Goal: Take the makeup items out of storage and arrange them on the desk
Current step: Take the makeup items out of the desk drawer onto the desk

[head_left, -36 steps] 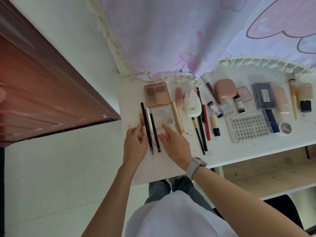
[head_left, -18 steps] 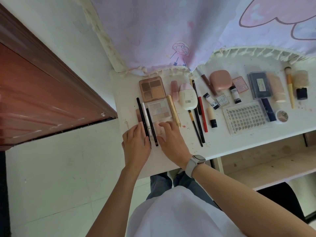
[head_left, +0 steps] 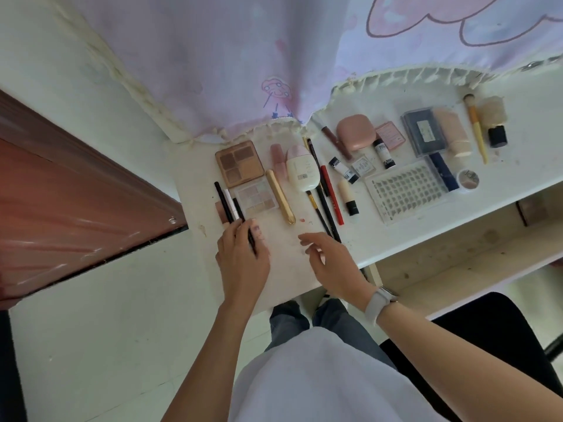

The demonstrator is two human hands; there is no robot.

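Makeup items lie in rows on the white desk (head_left: 283,269). At the left are a brown eyeshadow palette (head_left: 239,161), a pale palette (head_left: 257,197) and a gold tube (head_left: 280,196). Beside the pale palette lie a black pencil (head_left: 221,201), a white pencil (head_left: 230,202) and a second black pencil (head_left: 239,208). My left hand (head_left: 240,257) rests on their near ends, and the second black pencil runs between its fingers. My right hand (head_left: 330,260) hovers over the desk's front part with fingers apart, holding nothing.
Further right lie a white bottle (head_left: 301,169), a red pencil (head_left: 332,196), a cream lipstick (head_left: 347,197), a pink compact (head_left: 355,132), a clear lash tray (head_left: 405,191), a dark blue box (head_left: 423,132) and a brush (head_left: 475,126). A pink curtain (head_left: 243,56) overhangs the back. A brown door (head_left: 61,193) stands at left.
My right hand has drawn back from the pale palette toward the desk's front edge and to the right. My left hand has stayed on the pencils' near ends.
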